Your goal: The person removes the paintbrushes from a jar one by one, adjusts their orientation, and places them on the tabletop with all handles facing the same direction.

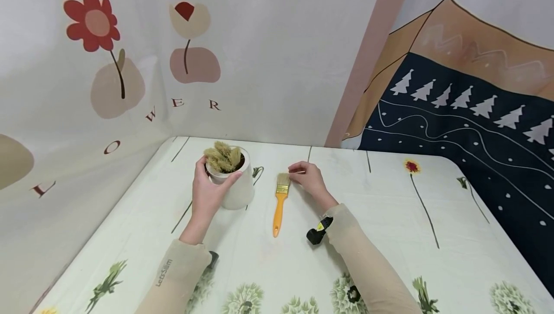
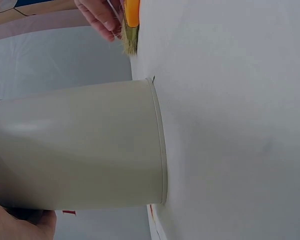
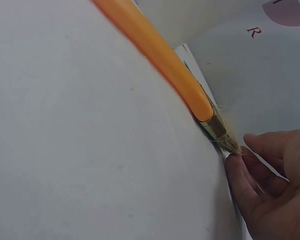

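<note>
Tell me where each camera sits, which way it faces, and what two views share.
Head: on the head, facing forward and down over the white pot, brush and tabletop; shows the left hand, right hand and sleeves.
Left wrist: on that wrist, facing the pot's side, tabletop at picture right; left hand partly shows lower left, right hand at top.
Right wrist: on that wrist, facing along the brush toward its bristles; right hand shows lower right.
Shared: both wrist views show brush and right hand.

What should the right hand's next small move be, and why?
Probably pinch the paintbrush: the right hand is right by its bristles, thumb and forefinger apart, while the left hand grips the white pot.
</note>
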A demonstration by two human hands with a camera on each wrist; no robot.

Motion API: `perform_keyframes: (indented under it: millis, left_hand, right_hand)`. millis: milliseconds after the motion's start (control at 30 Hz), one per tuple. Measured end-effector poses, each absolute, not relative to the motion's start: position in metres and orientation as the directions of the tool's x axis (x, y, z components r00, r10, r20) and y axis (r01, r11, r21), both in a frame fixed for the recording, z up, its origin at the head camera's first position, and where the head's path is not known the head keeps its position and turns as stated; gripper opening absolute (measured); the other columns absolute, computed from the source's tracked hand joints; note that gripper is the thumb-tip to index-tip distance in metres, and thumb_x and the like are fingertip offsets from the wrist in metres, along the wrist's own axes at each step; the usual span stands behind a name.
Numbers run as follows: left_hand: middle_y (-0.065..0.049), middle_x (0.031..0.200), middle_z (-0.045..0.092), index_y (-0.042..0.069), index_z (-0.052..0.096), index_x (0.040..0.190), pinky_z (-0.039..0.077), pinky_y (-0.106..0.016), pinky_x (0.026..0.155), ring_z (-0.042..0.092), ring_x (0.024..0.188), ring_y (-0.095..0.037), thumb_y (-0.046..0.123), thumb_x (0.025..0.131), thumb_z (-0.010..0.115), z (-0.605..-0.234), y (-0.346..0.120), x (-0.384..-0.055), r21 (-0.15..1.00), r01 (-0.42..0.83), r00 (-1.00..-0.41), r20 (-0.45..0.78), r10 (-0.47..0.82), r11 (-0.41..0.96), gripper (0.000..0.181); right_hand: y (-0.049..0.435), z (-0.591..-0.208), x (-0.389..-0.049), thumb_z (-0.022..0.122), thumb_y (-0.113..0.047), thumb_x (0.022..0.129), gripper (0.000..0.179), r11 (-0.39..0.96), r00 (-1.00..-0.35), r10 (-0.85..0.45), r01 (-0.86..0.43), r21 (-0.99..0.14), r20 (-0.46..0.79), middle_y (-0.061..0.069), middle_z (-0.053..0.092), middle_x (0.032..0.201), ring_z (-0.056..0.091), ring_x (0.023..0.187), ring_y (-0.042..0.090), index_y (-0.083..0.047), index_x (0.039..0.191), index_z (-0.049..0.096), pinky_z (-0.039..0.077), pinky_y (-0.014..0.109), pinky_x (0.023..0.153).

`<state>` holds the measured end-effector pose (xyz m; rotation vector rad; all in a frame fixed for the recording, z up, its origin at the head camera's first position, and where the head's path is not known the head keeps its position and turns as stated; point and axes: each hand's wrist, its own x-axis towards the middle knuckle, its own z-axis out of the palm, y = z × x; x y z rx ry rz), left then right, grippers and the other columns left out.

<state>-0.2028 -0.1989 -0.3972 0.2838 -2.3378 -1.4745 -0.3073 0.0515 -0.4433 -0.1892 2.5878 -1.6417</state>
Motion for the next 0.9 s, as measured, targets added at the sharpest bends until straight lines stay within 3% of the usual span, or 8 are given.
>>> perform_keyframes:
  millis: [567,900]
  left_hand:
    - [-0.016,0.161,0.03,0.006,0.022,0.156,0.027,-0.054,0.123,0.028,0.15,-0.033,0.047,0.08,0.081,-0.397,-0.2,-0.204,0.903,0.016,-0.919,0.182,-0.35,0.43,0.104]
    - [-0.016,0.161,0.029,0.006,0.021,0.156,0.026,-0.054,0.123,0.028,0.15,-0.034,0.048,0.08,0.081,-0.397,-0.2,-0.203,0.9,0.008,-0.919,0.178,-0.351,0.435,0.105]
  right_hand:
    - [0.045,-0.449,-0.315,0.07,0.001,0.089,0.01,0.461,-0.996,-0.085,-0.053,-0.886,0.015,0.009,0.071,0.095,0.064,0.085,0.017,-0.006,0.097,0.073,0.054,0.022,0.072]
    - [0.045,-0.451,-0.321,0.072,-0.003,0.089,0.011,0.463,-0.998,-0.066,-0.039,-0.886,0.01,0.011,0.071,0.1,0.064,0.088,0.019,-0.006,0.1,0.073,0.053,0.02,0.072]
